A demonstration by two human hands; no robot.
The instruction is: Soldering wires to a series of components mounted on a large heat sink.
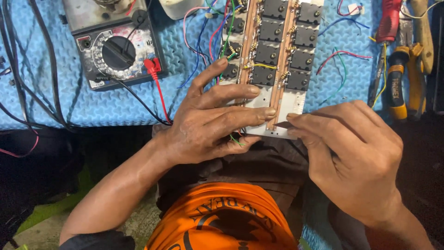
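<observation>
Far left: dark cables [18,88] run down across the blue foam mat [101,104] that covers the table.

Next, an analog multimeter [118,53] lies flat on the mat, black dial knob in the middle. Red probe plug [152,66] is seated at its lower right corner; a red lead and a black lead trail from there down toward the left wrist.

Left hand [210,122]: palm down, fingers [240,91] spread and laid flat over the near left part of the circuit board [277,99]. Index tip reaches up among the coloured wires [206,32] on the board's left edge. Middle and ring tips rest on the board's bare pale end. Pressing it down, not wrapped around it. A green wire shows under the little finger.

The board sits centre frame, long axis running away from the person, near end overhanging the mat edge above the lap. Two columns of black square power transistors [268,51], copper strips between them, small resistors along the strips.

Right hand [354,162]: thumb and index fingers pinched shut on a small dark pointed tool [282,125], tip at the board's near edge, just beside the left ring fingertip. Can't tell what kind of tool.

Right of the board: loose red, blue and green wires on the mat. Far right: red-handled tool [389,21], a yellow-and-black-handled screwdriver [396,85], and yellow-handled pliers [418,69].

Bottom: orange shirt [222,217].
</observation>
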